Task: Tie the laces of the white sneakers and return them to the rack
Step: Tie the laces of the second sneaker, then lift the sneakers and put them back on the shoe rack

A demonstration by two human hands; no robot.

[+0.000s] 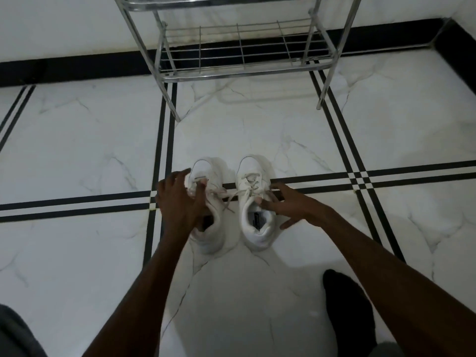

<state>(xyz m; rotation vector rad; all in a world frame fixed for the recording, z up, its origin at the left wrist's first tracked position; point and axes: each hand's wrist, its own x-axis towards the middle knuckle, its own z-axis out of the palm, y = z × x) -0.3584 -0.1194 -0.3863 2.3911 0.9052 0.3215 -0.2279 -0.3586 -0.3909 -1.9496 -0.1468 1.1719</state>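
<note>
Two white sneakers stand side by side on the floor, toes pointing away from me. My left hand (180, 202) covers the left sneaker (206, 171), fingers pinching its loose lace (226, 195) near the tongue. My right hand (288, 204) rests on the right side of the right sneaker (255, 228), fingers spread, fingertips touching its collar beside the laces. The right sneaker's laces look loosely crossed. The metal shoe rack (237, 70) stands further ahead, its lower shelf bare.
The floor is white marble tile with black stripe lines (77, 204). A black baseboard (77, 65) runs along the wall behind the rack. My foot in a black sock (347, 305) sits at the lower right.
</note>
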